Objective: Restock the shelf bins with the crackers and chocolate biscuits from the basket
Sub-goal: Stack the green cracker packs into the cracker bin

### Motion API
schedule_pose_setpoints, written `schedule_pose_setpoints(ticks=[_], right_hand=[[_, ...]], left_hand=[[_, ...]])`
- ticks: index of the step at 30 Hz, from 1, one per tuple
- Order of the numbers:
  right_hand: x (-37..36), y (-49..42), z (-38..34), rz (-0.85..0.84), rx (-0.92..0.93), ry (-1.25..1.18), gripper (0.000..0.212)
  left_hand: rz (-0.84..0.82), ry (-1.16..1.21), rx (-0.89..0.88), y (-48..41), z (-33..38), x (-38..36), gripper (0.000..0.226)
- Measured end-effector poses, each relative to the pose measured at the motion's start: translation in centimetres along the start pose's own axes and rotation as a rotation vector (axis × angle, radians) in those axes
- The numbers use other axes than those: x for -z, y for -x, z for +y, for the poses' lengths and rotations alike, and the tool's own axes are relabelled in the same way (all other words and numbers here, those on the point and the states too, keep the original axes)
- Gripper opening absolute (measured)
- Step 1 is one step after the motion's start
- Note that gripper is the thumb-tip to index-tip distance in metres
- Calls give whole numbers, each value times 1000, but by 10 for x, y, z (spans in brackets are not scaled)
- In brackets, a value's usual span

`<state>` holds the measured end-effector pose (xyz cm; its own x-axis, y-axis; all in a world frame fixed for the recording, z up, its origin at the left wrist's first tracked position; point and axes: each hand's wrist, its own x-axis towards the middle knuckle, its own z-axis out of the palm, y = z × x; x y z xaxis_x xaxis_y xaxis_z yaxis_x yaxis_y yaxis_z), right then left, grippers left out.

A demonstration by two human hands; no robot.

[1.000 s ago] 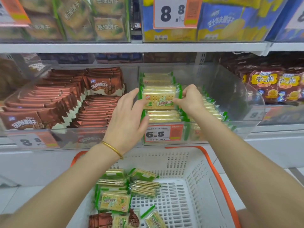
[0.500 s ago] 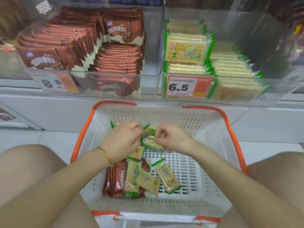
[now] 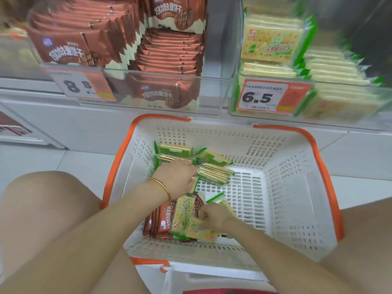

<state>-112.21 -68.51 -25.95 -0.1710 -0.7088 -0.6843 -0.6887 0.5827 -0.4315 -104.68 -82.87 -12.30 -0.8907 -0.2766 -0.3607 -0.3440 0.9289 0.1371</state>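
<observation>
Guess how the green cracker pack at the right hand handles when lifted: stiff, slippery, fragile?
Likely stiff: the cracker pack looks like a flat slab in the right hand. Probably slippery: its wrapper looks like glossy film. Possibly fragile: it shows thin crackers, so squeezing may crack them.

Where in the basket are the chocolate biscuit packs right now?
Head view: the brown chocolate biscuit packs sit stacked in the near-left corner of the basket, partly under green cracker packs, just left of the right hand.
</observation>
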Motion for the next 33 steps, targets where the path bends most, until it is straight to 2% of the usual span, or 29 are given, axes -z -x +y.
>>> schedule_pose_setpoints(ticks=[3, 8, 12, 14, 16, 18, 20, 22, 25, 27, 29, 33], right_hand=[[23, 19, 2, 94, 1, -247, 20], [89, 77, -9, 281, -32, -1068, 20], [107, 105, -14, 366, 0, -1319, 16], [109, 114, -16, 394, 46, -1531, 13], [112, 123, -17, 406, 93, -1642, 14], [119, 134, -16, 454, 98, -1605, 29], [132, 148, -11, 607, 70, -1455, 45], [150, 167, -8, 758, 113, -1241, 43], [184, 196, -11, 730, 298, -1029, 43], [209, 211, -17, 724, 386, -952, 35], [236, 220, -20, 780, 432, -899, 22], [290, 222, -7, 1057, 370, -902, 24]], left_hand=[[-60, 89, 31, -2, 3, -1, 33], [-98, 508, 117, -2, 12, 9, 56], [-1, 889, 117, -5, 22, 22, 69], [-17, 973, 88, -4, 27, 27, 64], [-33, 1039, 41, -1, 34, 33, 48], [-9, 1047, 9, 3, 40, 43, 32], [7, 1028, -39, 5, 43, 61, 26], [39, 970, -118, 8, 45, 84, 29], [144, 765, -250, 12, 55, 131, 31], [204, 669, -315, 13, 64, 164, 30], [316, 601, -352, 8, 71, 193, 33], [684, 413, -243, -16, 64, 220, 58]])
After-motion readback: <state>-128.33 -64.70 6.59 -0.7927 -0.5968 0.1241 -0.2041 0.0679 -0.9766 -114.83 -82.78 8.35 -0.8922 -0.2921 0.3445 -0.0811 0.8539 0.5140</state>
